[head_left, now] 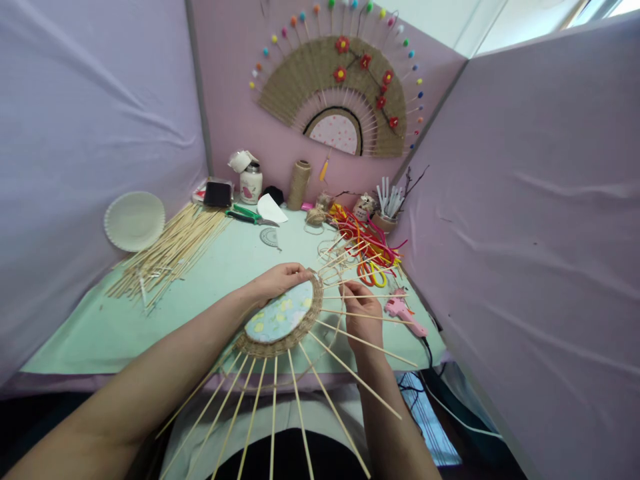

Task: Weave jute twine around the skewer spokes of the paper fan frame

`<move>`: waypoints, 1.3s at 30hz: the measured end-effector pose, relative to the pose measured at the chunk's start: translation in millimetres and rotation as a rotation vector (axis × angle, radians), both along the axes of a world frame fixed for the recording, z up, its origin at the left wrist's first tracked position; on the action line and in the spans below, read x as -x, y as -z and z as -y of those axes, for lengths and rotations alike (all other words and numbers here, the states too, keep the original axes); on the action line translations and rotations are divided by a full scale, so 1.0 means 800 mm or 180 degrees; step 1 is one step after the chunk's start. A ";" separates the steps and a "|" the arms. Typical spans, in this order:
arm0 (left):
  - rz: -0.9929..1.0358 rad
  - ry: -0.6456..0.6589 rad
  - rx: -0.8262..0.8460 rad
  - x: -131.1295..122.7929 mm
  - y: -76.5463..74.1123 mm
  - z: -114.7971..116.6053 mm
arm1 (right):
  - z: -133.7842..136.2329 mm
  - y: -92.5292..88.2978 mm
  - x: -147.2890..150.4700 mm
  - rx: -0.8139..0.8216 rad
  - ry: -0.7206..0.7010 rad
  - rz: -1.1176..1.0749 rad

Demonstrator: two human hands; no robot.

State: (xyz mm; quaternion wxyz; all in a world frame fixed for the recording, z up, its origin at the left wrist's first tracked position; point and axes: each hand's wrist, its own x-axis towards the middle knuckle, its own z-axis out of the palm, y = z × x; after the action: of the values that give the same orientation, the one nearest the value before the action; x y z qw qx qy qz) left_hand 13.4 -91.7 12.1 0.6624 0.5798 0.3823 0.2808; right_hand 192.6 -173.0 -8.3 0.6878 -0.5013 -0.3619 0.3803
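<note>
My left hand [281, 280] grips the straight edge of a half-round fan frame [280, 317], its thumb near the upper corner. The frame has a blue patterned centre, a woven twine border [316, 303] and thin bamboo sticks [275, 413] spreading outward. Among the sticks on the right, my right hand [361, 308] pinches a strand of twine [341, 320] between thumb and fingers. The strand hangs in a loose loop below the border. The fan is tilted over the table's front edge, with its lower sticks above my lap.
Bamboo sticks [170, 250] lie in a heap at left beside a white plate [134, 221]. Scissors [371, 272], coloured stems [367, 230] and a pink glue gun [406, 315] lie at right. Pliers [253, 216] and a twine spool [299, 185] sit behind. A finished fan [300, 73] hangs on the wall.
</note>
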 end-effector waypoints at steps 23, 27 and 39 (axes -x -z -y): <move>-0.0013 -0.0140 0.0014 -0.001 0.000 0.000 | 0.001 0.007 -0.003 0.0039 0.0007 0.0015; -0.0050 -0.0106 0.0007 -0.001 -0.001 0.000 | 0.001 0.008 -0.004 0.0024 -0.0004 0.0057; -0.0059 -0.0098 0.0006 0.000 -0.001 0.001 | -0.001 0.009 -0.006 0.0055 -0.0026 0.0092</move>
State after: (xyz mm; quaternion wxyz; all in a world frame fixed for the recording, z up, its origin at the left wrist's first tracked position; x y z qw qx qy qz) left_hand 13.5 -92.7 13.2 0.6550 0.5758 0.3976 0.2852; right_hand 197.4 -172.1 -15.8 0.6766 -0.5112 -0.3706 0.3789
